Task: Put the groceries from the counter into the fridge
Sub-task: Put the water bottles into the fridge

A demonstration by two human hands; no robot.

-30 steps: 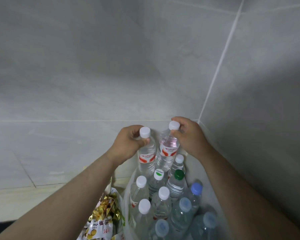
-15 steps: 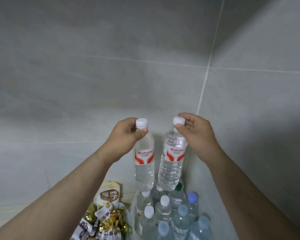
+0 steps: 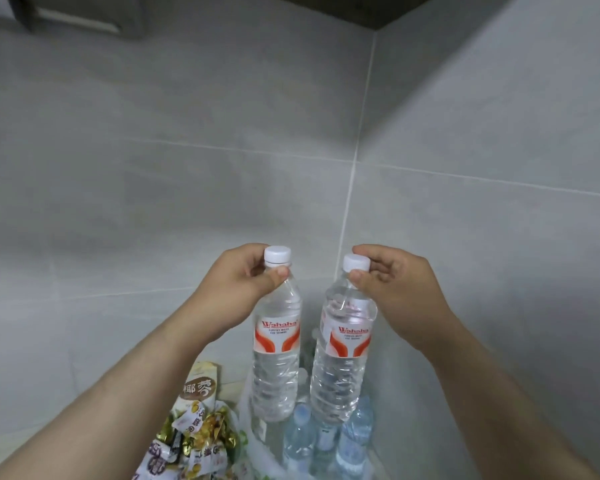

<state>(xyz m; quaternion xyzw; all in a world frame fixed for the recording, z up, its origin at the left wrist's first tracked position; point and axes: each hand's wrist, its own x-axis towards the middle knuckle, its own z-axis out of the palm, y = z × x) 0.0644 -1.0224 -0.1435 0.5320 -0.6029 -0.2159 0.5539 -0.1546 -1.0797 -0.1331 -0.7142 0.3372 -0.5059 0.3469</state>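
Grey tiles fill most of the view. A dark fixture in the top left corner is cut off by the frame edge and too blurred to identify. At the bottom edge, a cluster of smaller bottles stands partly hidden behind the two raised ones, with several cropped by the frame. They seem to sit inside a thin white bag, though its outline is hard to follow. Just left of it lies a heap of snack packets, cropped too and partly covered by the left forearm.

The left bottle and the right bottle both carry a white label reading "Wahaha" in red above orange-red curves. The small print beneath is unreadable. One snack packet shows Chinese characters on a brown oval.

The left hand pinches its bottle at the neck, thumb just under the white cap, with the other fingers curled behind it. The right hand grips its bottle the same way, thumb below the cap and forefinger curled round the far side. Both bottles hang upright in the air, side by side and apart, in front of the wall corner and above the cluster.
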